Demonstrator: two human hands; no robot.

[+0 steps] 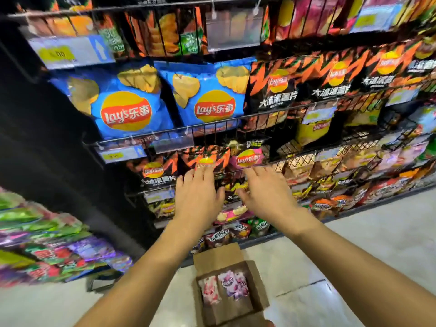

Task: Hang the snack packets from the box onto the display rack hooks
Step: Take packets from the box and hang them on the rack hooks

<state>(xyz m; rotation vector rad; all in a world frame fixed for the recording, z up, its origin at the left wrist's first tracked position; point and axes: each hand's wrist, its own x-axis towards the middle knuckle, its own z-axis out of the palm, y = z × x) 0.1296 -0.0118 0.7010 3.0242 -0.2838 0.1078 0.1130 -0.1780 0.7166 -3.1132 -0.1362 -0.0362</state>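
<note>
Snack packets (224, 289) lie in box (217, 256) on pale floor (354, 244); left grip (197, 197), right grip (266, 194) spread at rack (217, 135).

Two hands are in view, one left hand (198, 197) and one right hand (264, 192). There is one cardboard box (260, 291) with two packets showing in it, one pink packet (210, 289) and one purple packet (233, 285). Higher up are two blue chip bags (125, 107) (210, 100), three black-and-orange bags (271, 90) (330, 81) (387, 69) in the same row, and two yellow price labels (55, 54) (113, 156) (the lower rows are too blurred and crowded to count).
</note>
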